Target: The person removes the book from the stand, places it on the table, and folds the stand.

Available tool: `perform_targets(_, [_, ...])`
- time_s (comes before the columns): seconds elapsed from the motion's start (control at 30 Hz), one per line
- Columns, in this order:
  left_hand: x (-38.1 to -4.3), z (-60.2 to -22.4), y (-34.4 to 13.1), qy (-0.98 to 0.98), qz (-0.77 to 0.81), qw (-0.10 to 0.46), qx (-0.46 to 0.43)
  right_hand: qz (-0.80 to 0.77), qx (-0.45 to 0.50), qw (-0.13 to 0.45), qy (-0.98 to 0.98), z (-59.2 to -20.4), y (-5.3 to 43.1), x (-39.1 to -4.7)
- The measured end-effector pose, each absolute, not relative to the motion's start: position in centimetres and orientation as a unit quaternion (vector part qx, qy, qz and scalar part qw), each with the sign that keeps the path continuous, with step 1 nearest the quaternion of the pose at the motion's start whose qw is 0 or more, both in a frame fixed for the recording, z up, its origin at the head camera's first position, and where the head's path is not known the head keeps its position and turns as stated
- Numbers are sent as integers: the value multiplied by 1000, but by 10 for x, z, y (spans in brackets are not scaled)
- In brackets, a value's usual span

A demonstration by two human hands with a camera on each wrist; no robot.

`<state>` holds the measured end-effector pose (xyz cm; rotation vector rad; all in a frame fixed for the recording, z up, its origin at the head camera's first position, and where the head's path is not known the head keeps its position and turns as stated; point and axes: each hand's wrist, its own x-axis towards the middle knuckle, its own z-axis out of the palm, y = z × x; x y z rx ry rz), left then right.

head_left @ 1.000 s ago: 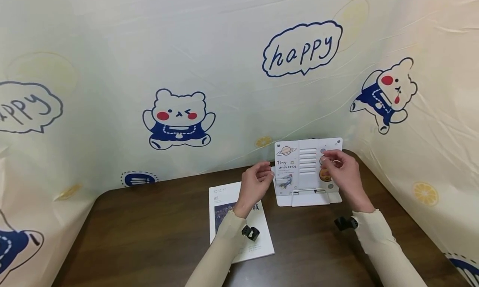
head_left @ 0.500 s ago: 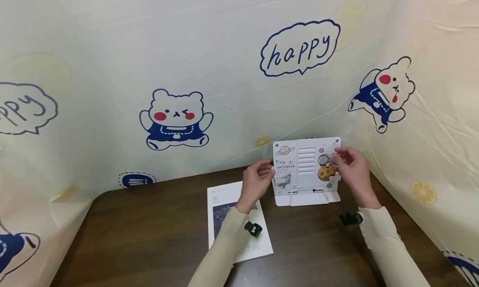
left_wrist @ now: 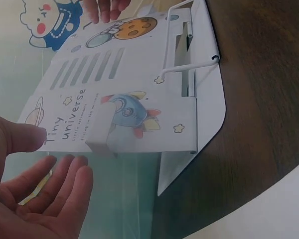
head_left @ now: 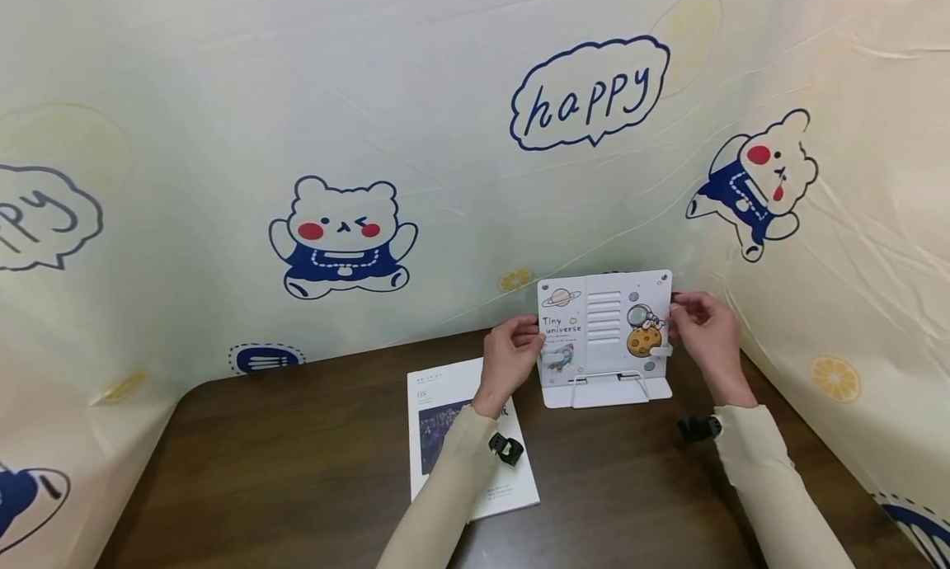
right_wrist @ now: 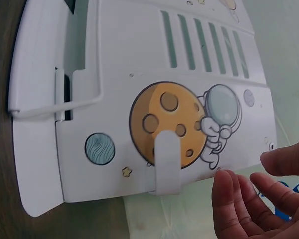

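A white metal book stand (head_left: 604,338), printed with "Tiny universe", a planet, a rocket and an astronaut, stands upright at the back right of the table. At its left edge is my left hand (head_left: 510,361); the left wrist view shows the thumb (left_wrist: 27,138) over the panel's front edge and the fingers spread below it. My right hand (head_left: 708,338) is at the stand's right edge. In the right wrist view its thumb (right_wrist: 284,158) and fingers are loosely bent beside the edge, with a gap between them. Whether either hand touches the panel is unclear.
A white book (head_left: 512,482) with a dark cover picture lies on the brown table (head_left: 297,462), partly under the left forearm. A wire holder (head_left: 610,378) spans the stand's lower front. Printed cloth (head_left: 445,140) with bears encloses the table's back and sides.
My right hand has moved right, from in front of the stand's panel to its right edge. My left hand stays by the left edge. The view has shifted slightly.
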<state>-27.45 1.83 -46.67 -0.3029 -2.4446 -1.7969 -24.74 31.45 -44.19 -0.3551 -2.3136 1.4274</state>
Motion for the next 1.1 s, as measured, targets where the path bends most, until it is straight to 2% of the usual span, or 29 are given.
perform_targets(0.7, [-283, -472, 14, -842, -521, 84, -109, 471, -126, 153, -859, -451, 315, -254])
perform_targets(1.1, [-270, -473, 19, -848, -514, 45, -125, 471, -122, 193, -852, -461, 315, -255])
